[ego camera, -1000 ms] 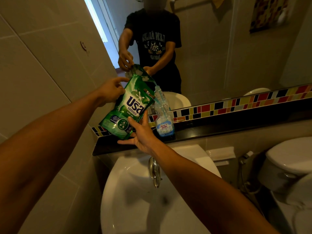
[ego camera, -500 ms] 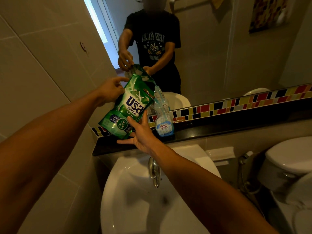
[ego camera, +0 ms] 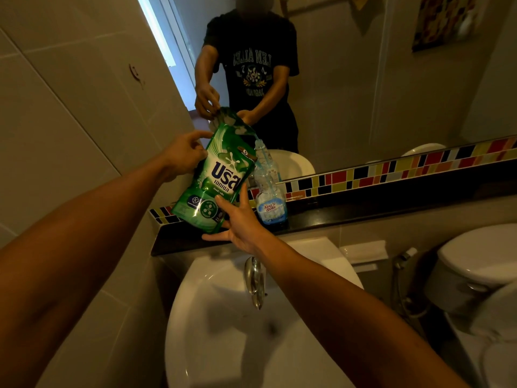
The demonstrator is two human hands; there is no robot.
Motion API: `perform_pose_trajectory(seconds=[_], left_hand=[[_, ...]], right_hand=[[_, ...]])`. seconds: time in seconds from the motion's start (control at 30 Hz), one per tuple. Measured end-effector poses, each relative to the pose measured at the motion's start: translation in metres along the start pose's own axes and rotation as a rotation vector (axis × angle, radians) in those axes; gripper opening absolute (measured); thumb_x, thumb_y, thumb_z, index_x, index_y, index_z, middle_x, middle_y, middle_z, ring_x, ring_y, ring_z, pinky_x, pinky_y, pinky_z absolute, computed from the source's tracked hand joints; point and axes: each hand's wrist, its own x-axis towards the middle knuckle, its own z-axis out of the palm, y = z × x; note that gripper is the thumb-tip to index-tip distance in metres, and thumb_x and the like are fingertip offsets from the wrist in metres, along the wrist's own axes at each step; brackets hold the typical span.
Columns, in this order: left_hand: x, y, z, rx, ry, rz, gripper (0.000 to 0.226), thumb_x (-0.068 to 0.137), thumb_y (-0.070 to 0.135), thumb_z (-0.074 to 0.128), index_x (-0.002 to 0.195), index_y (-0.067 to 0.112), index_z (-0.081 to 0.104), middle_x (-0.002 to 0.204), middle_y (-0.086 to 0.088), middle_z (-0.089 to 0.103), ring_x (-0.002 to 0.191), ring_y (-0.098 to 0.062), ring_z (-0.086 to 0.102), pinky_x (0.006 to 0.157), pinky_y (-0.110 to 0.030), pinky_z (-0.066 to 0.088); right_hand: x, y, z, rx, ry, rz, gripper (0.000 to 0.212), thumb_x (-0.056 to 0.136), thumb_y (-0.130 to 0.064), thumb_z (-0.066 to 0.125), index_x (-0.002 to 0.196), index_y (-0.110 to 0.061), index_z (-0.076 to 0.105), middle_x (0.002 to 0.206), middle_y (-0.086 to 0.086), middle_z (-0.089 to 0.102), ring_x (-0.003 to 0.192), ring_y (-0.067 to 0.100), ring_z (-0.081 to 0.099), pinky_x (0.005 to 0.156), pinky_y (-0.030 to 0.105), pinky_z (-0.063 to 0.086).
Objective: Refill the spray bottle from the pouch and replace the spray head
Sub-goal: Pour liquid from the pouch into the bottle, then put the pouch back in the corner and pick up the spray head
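While both hands tilt the green pouch [ego camera: 221,175], the bottle [ego camera: 270,197] reads "King's Stella".

The black ledge [ego camera: 391,211] lies bare right of the spray bottle [ego camera: 270,197] — leftward the tilted pouch [ego camera: 221,175] and tiled wall [ego camera: 70,121] close it in

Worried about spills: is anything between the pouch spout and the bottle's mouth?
Nothing visible. The pouch, tilted by the left hand and right hand, has its spout right at the open neck of the bottle; no spray head on it.
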Motion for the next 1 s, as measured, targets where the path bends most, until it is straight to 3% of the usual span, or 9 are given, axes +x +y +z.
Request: perform_pose_trajectory(seconds=[0.2,0.37,0.5,0.6,0.7,0.87,1.0], left_hand=[[-0.005,-0.019,0.022,-0.092,0.038,-0.008,0.052,0.099,0.001,0.051,0.146,0.021,0.046,0.106,-0.024,0.061,0.105,-0.045,0.064,0.090,-0.059,0.056],[-0.013,-0.037,0.043,-0.196,0.076,-0.033,0.050,0.100,0.002,0.050,0.147,0.019,0.043,0.106,-0.020,0.061,0.097,-0.036,0.065,0.081,-0.049,0.061],[-0.018,-0.059,0.060,-0.260,0.125,-0.078,0.046,0.100,0.005,0.050,0.144,0.016,0.043,0.101,-0.016,0.065,0.093,-0.032,0.068,0.082,-0.052,0.060],[-0.019,-0.069,0.077,-0.341,0.152,-0.127,0.033,0.101,0.006,0.048,0.133,0.013,0.052,0.092,-0.006,0.065,0.080,-0.021,0.065,0.065,-0.038,0.059],[-0.022,-0.076,0.095,-0.488,0.141,-0.188,0.024,0.103,0.006,0.046,0.123,0.016,0.054,0.098,-0.005,0.064,0.083,-0.017,0.065,0.061,-0.028,0.054],[-0.024,-0.096,0.120,-0.738,0.168,-0.256,0.014,0.105,0.011,0.045,0.115,0.014,0.054,0.111,-0.007,0.066,0.102,-0.023,0.067,0.066,-0.036,0.059],[-0.028,-0.108,0.131,-0.922,0.207,-0.274,0.009,0.104,0.017,0.048,0.106,0.022,0.055,0.114,-0.007,0.067,0.112,-0.026,0.065,0.078,-0.051,0.060]], right_hand=[[-0.007,0.001,-0.019,-0.112,0.075,0.018,0.072,0.100,-0.017,0.066,0.146,-0.059,0.030,0.150,-0.005,0.047,0.135,0.040,0.048,0.081,0.077,0.052],[-0.010,0.003,-0.036,-0.209,0.119,0.038,0.089,0.100,-0.015,0.065,0.153,-0.063,0.012,0.141,-0.006,0.052,0.121,0.032,0.055,0.086,0.073,0.053],[-0.003,0.010,-0.053,-0.324,0.155,-0.006,0.100,0.094,-0.014,0.069,0.157,-0.059,0.005,0.152,0.002,0.052,0.131,0.035,0.056,0.096,0.072,0.050],[0.002,0.013,-0.065,-0.396,0.166,-0.060,0.101,0.089,-0.021,0.074,0.158,-0.055,0.008,0.154,0.004,0.051,0.130,0.029,0.058,0.099,0.063,0.053],[0.002,0.011,-0.078,-0.442,0.208,-0.089,0.088,0.099,-0.024,0.067,0.163,-0.043,0.009,0.152,0.004,0.052,0.120,0.018,0.062,0.097,0.046,0.057],[0.009,0.000,-0.096,-0.559,0.336,-0.092,0.046,0.107,-0.034,0.050,0.151,-0.034,0.037,0.141,0.007,0.059,0.122,0.024,0.061,0.103,0.048,0.053],[0.017,-0.006,-0.099,-0.604,0.417,-0.074,0.030,0.108,-0.026,0.048,0.136,-0.026,0.058,0.130,0.008,0.068,0.112,0.024,0.068,0.099,0.052,0.056]])
